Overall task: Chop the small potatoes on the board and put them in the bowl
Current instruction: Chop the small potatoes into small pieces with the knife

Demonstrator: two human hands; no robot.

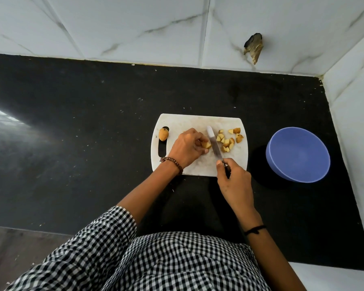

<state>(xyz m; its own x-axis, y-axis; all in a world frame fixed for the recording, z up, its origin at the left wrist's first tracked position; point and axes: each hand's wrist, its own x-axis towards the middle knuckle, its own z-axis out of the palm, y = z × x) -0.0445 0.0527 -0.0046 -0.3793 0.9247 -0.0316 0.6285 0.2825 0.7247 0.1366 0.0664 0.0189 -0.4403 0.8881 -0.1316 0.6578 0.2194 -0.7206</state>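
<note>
The left hand pinched a half-cut small potato on the white plastic chopping board; the right hand gripped the steel knife beside it. A pile of yellow chunks lay cut. One whole potato waited. The round blue bowl had nothing inside

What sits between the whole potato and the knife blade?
Head view: the left hand, holding a cut potato piece, lies between whole potato and knife blade.

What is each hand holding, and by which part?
Right hand grips the knife by its handle; left hand holds a potato piece by its left end.
</note>
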